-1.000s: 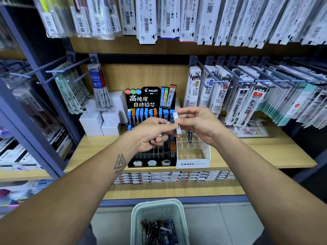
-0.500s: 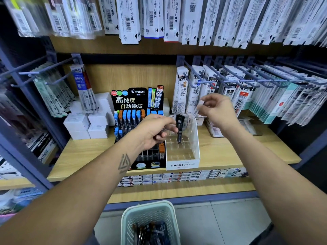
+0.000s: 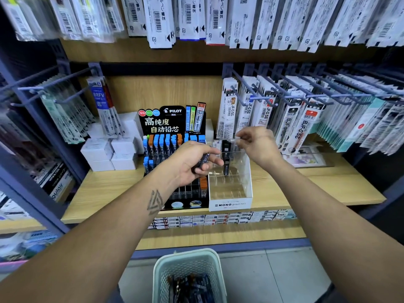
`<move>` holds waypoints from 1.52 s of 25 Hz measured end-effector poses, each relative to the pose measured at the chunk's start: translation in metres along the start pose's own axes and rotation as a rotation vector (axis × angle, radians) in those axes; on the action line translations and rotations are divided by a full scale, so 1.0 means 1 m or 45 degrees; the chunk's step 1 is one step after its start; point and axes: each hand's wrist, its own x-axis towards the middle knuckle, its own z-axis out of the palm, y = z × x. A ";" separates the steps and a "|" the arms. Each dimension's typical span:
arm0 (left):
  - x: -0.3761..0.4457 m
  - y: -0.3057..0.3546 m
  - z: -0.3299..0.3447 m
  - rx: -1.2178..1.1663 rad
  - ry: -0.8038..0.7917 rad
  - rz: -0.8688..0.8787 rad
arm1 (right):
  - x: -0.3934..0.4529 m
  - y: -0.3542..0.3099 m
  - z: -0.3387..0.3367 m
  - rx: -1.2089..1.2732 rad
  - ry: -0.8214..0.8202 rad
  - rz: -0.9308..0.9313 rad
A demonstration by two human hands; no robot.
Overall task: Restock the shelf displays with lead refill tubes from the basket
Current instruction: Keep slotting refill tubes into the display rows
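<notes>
**Tube going into the back of the clear display**

Right hand is up at the back row of the clear MONO display, fingertips pinched on a small pale lead refill tube, held roughly upright just above the rear slots. Tube is mostly hidden behind the fingers, so whether it's already seated in a slot: can't tell.

Left hand sits just left of the same display, fingers curled round a few dark tubes, thumb across them. Count unclear.

One dark tube stands upright in the clear display, mid-back. The front rows show only bare dividers.

Black PILOT display is touching the clear one on its left side; blue- and orange-capped tubes fill its upper rows, partly covered by the left hand and wrist.

Both displays stand on the wooden shelf. White boxes stacked further left. Packaged refills hang on pegs to the right and along the row above.

Pale green mesh basket on the floor below, between the forearms, more dark tubes lying inside.
</notes>
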 end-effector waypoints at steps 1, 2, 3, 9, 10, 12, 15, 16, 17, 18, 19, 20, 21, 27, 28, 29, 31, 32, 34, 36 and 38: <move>-0.001 0.001 -0.002 0.006 0.007 0.003 | 0.000 0.001 0.002 -0.036 -0.016 0.006; -0.003 0.001 -0.003 0.008 0.012 0.007 | 0.000 0.001 0.003 -0.068 -0.023 0.012; -0.004 0.002 -0.004 0.010 0.015 0.011 | -0.001 0.001 0.004 -0.097 -0.026 0.023; -0.010 0.003 -0.004 0.000 0.014 -0.003 | -0.002 -0.002 0.011 -0.198 -0.055 0.044; -0.011 0.003 -0.004 -0.012 0.004 -0.013 | -0.002 -0.003 0.012 -0.199 -0.055 0.049; -0.013 0.004 -0.003 -0.045 -0.021 -0.031 | -0.002 -0.002 0.011 -0.203 -0.045 0.049; -0.016 0.005 -0.003 -0.052 -0.022 -0.053 | -0.005 -0.002 0.009 -0.203 -0.050 0.030; -0.017 0.005 -0.004 -0.056 -0.015 -0.059 | -0.007 -0.003 0.008 -0.217 -0.037 0.020; -0.018 0.005 -0.005 -0.057 -0.008 -0.062 | -0.008 -0.006 0.008 -0.258 -0.003 -0.003; -0.018 0.005 -0.007 -0.052 -0.003 -0.059 | -0.011 -0.013 0.007 -0.311 0.043 -0.036; -0.020 0.005 -0.009 -0.045 -0.004 -0.057 | -0.013 -0.022 0.008 -0.318 0.083 -0.080; -0.021 0.005 -0.011 -0.040 -0.012 -0.058 | -0.016 -0.034 0.009 -0.199 0.074 -0.089; -0.023 0.005 -0.013 -0.033 -0.025 -0.059 | -0.019 -0.048 0.011 0.043 -0.009 -0.037; -0.038 0.006 -0.032 -0.027 -0.022 -0.028 | -0.036 -0.085 0.020 0.952 -0.458 0.338; -0.041 0.007 -0.035 -0.028 -0.038 -0.027 | -0.036 -0.086 0.022 0.988 -0.474 0.369; -0.045 0.009 -0.038 -0.030 -0.057 -0.028 | -0.037 -0.088 0.025 1.019 -0.501 0.394; -0.053 0.012 -0.045 -0.053 -0.088 -0.036 | -0.039 -0.096 0.029 1.089 -0.528 0.441; -0.056 0.013 -0.049 -0.073 -0.108 -0.050 | -0.040 -0.099 0.031 1.128 -0.528 0.455; -0.061 0.013 -0.059 -0.113 -0.139 -0.107 | -0.041 -0.104 0.033 1.188 -0.543 0.451; -0.066 0.013 -0.067 -0.088 -0.118 -0.170 | -0.041 -0.108 0.033 1.175 -0.560 0.405; -0.068 0.012 -0.075 0.043 -0.074 -0.170 | -0.041 -0.112 0.035 1.180 -0.595 0.372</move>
